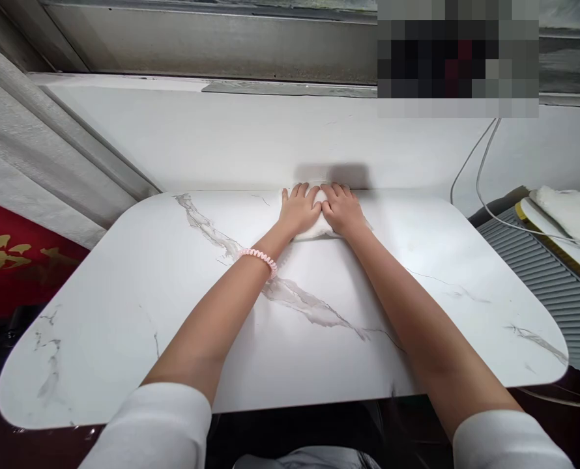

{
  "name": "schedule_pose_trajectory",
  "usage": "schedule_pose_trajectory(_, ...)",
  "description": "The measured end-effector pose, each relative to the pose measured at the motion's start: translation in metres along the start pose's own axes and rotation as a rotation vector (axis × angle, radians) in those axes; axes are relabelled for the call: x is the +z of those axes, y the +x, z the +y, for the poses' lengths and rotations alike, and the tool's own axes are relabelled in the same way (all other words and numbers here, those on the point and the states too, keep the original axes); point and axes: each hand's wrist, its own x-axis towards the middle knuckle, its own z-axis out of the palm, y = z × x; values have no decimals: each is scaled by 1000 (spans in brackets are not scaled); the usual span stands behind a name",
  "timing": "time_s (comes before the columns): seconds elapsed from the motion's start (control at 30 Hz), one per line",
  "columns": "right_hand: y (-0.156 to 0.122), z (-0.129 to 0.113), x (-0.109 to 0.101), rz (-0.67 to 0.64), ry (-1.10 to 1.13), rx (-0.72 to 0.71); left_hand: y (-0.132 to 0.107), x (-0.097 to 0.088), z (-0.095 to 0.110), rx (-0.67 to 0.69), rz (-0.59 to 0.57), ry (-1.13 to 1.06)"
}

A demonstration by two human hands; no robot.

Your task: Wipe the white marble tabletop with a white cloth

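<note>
A white cloth [322,227] lies bunched on the white marble-patterned table [124,312], against its far edge by the wall. My left hand [300,212] rests palm down on the cloth's left part, fingers stretched forward and slightly apart. On its right part lies my right hand [343,210], also flat with the fingers extended. The two thumbs meet or nearly meet above the middle of the cloth. A pink coiled band [259,258] circles my left wrist. Both palms hide much of the cloth.
A white wall [221,140] rises behind the table, below a window frame [221,49]. Pale curtains [36,130] and red fabric [21,260] are at left. On the right are thin cables [480,166], a grey ribbed unit [539,280] and a folded white cloth [571,212].
</note>
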Motion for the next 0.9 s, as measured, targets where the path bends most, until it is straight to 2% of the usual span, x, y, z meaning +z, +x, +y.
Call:
schedule_pose_trajectory(0.13, -7, -3, -3, -54, -9, -5, -9, 0, 1, -14, 5, 10)
schedule_pose_trajectory(0.27, -28, -13, -7, -122, -4, -44, -37, -4, 3, -55, -9, 31)
schedule_pose_trajectory(0.37, -59, -27, -9, -131, -16, -77, -73, -11, 6, -69, -29, 54)
schedule_pose_trajectory(0.7, -198, -83, -24, -98, -12, -203, -224, -30, 14, -21, -79, 111)
schedule_pose_trajectory(0.8, -225, -98, -24, -71, 5, -248, -259, -33, 10, -16, -74, 117)
schedule_pose_trajectory(0.9, -240, -109, -24, -55, 24, -292, -281, -36, 5, -32, -55, 114)
